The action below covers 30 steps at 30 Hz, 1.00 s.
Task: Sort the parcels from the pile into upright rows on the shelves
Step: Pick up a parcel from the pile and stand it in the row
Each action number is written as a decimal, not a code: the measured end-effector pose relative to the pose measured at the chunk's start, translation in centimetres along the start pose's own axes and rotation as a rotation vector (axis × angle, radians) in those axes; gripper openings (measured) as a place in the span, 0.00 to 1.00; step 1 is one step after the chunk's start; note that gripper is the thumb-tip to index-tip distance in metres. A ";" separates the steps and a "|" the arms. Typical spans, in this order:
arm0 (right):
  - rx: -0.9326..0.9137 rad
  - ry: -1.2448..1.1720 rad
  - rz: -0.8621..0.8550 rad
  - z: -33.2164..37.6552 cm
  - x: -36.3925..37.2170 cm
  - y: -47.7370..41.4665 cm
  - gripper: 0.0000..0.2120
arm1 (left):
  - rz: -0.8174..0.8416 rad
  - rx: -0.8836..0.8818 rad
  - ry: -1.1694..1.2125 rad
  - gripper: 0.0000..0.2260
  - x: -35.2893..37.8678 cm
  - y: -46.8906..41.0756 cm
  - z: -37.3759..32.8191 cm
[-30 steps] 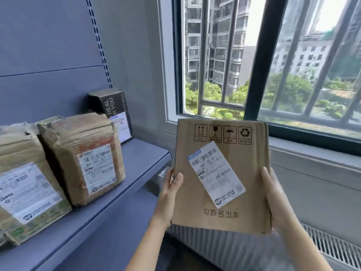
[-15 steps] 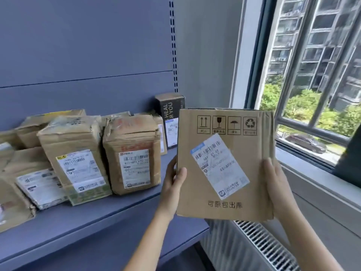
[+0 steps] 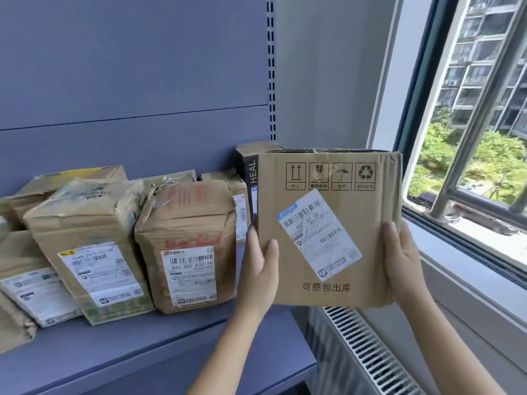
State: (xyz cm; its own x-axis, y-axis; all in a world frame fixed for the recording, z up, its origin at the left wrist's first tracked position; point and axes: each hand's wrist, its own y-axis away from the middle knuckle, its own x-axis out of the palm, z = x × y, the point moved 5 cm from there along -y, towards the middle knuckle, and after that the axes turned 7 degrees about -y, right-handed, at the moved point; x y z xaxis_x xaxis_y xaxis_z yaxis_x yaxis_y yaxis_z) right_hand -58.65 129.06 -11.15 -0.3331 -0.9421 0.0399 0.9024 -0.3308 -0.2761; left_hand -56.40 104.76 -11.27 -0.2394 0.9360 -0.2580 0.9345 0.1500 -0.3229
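Blue-grey metal back panel (image 3: pixel 128 67) fills the left, slotted upright strip on its right edge. Big window (image 3: pixel 470 138) on the right, apartment blocks and trees outside. Blue-grey shelf board (image 3: pixel 142 352) runs under the panel; white ribbed radiator (image 3: pixel 370 352) sits below the sill, just beside the shelf end.

Row of worn brown paper-wrapped parcels stands upright on the shelf: one crumpled brown parcel with a yellow-edged label (image 3: pixel 85 223), next to it a brown parcel with red print (image 3: pixel 188 223), sides touching. More parcels behind and to the left, partly cut off. Tall black box with white lettering (image 3: pixel 251 166) stands at the back right, half hidden.

Flat brown cardboard parcel (image 3: pixel 370 218) is in the air, upright, past the shelf's right end, in front of the black box. Left hand (image 3: pixel 261 277) grips its lower left edge, thumb across the front. Right hand (image 3: pixel 405 263) grips the lower right edge, thumb on the front. Slanted white shipping label (image 3: pixel 318 238) on the parcel's face, four handling symbols above it.
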 end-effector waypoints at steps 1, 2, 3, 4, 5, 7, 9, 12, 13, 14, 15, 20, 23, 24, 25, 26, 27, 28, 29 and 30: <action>-0.010 -0.009 0.012 -0.3 0.5 -0.3 0.09 | -0.053 0.015 -0.029 0.19 -0.1 -0.2 0.1; -0.024 -0.015 0.032 -0.6 1.1 -0.6 0.08 | -0.114 0.030 -0.064 0.22 -0.4 -0.4 0.2; -0.029 -0.027 0.052 -0.9 1.6 -0.8 0.08 | -0.177 0.033 -0.108 0.24 -0.5 -0.6 0.4; -0.025 -0.049 0.078 -1.1 2.2 -1.0 0.07 | -0.237 0.029 -0.149 0.26 -0.5 -0.5 0.4; -0.018 -0.066 0.103 -1.5 2.8 -1.1 0.06 | -0.286 0.032 -0.184 0.28 -0.3 -0.3 0.5; -0.011 -0.066 0.147 -2.1 3.5 -1.5 0.09 | -0.359 0.086 -0.279 0.31 0.3 0.2 0.5; 0.000 -0.085 0.174 -2.9 3.6 -2.1 0.09 | -0.435 0.178 -0.410 0.32 1.0 0.6 0.7; -0.022 -0.104 0.214 -3.7 3.6 -3.2 0.24 | -0.488 0.262 -0.502 0.34 2.4 0.8 1.0; -0.025 -0.098 0.233 -3.9 3.8 -3.6 0.27 | -0.495 0.268 -0.531 0.33 2.8 0.9 1.1; -0.027 -0.101 0.255 -4.1 4.1 -3.8 0.27 | -0.494 0.264 -0.562 0.33 3.2 1.1 1.6; -0.031 -0.105 0.273 -4.3 4.6 -4.0 0.26 | -0.485 0.256 -0.607 0.34 3.5 1.4 2.3; -0.058 -0.129 0.317 -5.3 6.9 -5.0 0.30 | -0.342 0.189 -0.913 0.41 5.1 2.5 6.0; -0.087 -0.143 0.337 -5.9 8.1 -5.8 0.31 | -0.321 0.138 -0.973 0.42 4.8 1.8 7.2; -0.098 -0.145 0.342 -6.1 8.5 -6.1 0.32 | -0.324 0.133 -0.992 0.42 4.6 1.5 7.5; -0.108 -0.146 0.344 -6.2 8.8 -6.3 0.32 | -0.330 0.135 -1.009 0.42 4.5 1.2 7.8; -0.116 -0.149 0.346 -6.3 9.2 -6.6 0.32 | -0.336 0.142 -1.021 0.42 4.3 1.0 8.0; -0.122 -0.152 0.349 -6.5 9.5 -7.0 0.34 | -0.340 0.150 -1.029 0.42 4.2 0.8 8.2; -0.126 -0.151 0.358 -6.7 9.9 -7.3 0.35 | -0.337 0.155 -1.033 0.42 4.1 0.7 8.5; -0.128 -0.150 0.367 -6.8 10.2 -7.6 0.36 | -0.332 0.156 -1.041 0.41 3.9 0.5 8.7; -0.129 -0.151 0.377 -6.9 10.5 -7.8 0.37 | -0.324 0.154 -1.051 0.41 3.8 0.3 8.9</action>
State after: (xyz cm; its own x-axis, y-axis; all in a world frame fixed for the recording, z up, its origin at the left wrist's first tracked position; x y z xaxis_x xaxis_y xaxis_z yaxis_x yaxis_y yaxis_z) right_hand -71.05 122.13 -15.21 0.0660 -0.9965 0.0507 0.9085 0.0390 -0.4160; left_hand -59.37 105.57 -20.42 -0.6389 0.1127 -0.7610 0.7619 0.2294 -0.6057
